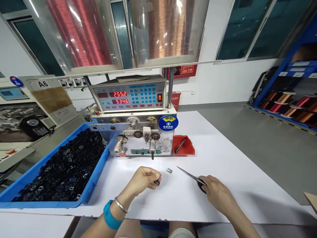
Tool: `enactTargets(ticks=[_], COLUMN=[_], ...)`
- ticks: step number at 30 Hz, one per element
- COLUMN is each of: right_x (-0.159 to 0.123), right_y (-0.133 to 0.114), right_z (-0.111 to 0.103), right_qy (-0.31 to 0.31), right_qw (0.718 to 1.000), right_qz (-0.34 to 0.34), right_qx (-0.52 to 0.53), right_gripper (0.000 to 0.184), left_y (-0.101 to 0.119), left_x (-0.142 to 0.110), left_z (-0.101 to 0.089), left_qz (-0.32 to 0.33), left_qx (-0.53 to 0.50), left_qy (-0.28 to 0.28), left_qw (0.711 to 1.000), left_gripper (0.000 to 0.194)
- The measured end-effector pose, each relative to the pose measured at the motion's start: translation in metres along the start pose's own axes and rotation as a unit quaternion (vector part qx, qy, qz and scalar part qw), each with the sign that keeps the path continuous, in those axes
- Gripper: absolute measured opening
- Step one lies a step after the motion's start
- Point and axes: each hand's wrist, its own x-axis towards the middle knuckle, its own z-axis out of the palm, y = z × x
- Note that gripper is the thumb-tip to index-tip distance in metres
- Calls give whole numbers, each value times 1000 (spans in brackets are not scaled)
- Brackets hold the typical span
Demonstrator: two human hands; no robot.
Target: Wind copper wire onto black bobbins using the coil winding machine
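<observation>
My left hand (143,180) is closed in a pinch on a small black bobbin (157,182) just above the white table (223,158). A thin wire runs up from it toward the spindle of the winding machine (137,132). My right hand (213,188) grips the black handles of a pair of scissors (190,176), whose blades point left toward a small metal part (169,171) lying on the table between the hands.
A blue tray (99,172) with several black bobbins stands at the left. A red bin (183,145) holding a dark tool sits right of the machine. Copper wire spools hang overhead, and more fill blue shelves (289,99) at the right.
</observation>
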Motion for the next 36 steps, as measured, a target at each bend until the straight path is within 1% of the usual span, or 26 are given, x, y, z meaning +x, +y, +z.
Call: enactTargets(ticks=[2,3,5,7,8,10,14,19,22,26,28,29,31,33,35,36], right_x=[-1,-2,-4,-4,-3,3,20,37,41,38,33,30,22,13,5,2], right_y=[-6,-10,-21,-35,-43,-58,-81,-87,-88,-89,-84,-78,-57,-28,6,22], right_z=[-10,-16,-30,-43,-49,-57,-65,-68,-70,-69,-62,-57,-43,-26,-10,-2], right_qy=[-44,-76,-142,-194,-210,-229,-253,-290,-298,-268,-236,-209,-132,-45,19,50], right_qw=[994,983,949,920,913,908,903,892,889,906,918,928,958,986,997,998], right_qz=[18,17,-4,-33,-46,-73,-108,-134,-143,-151,-125,-105,-57,-6,26,24], right_qx=[102,166,283,339,347,342,328,319,317,290,294,290,247,160,70,35], right_gripper=[27,27,31,33,34,36,35,29,26,26,27,27,25,19,16,17], left_y=[2,2,3,3,3,2,1,3,5,1,-6,-11,-23,-35,-45,-49], left_x=[-3,-4,-5,-6,-6,-5,-4,-7,-9,-11,-10,-10,-8,-7,-8,-10], left_z=[-2,-3,-5,-6,-6,-7,-7,-10,-9,-9,-14,-18,-32,-49,-62,-67], left_qz=[-1,0,3,6,7,5,-7,10,6,-9,-22,-30,-46,-60,-67,-69], left_qx=[4,6,11,15,16,16,21,27,32,23,6,-10,-58,-122,-171,-183], left_qy=[0,-1,-4,-3,-3,-5,-12,-30,-31,-31,-16,1,60,136,196,213], left_qw=[1000,1000,1000,1000,1000,1000,1000,999,999,999,1000,1000,996,981,963,957], left_gripper=[36,36,35,35,34,33,30,30,32,33,34,35,36,36,36,36])
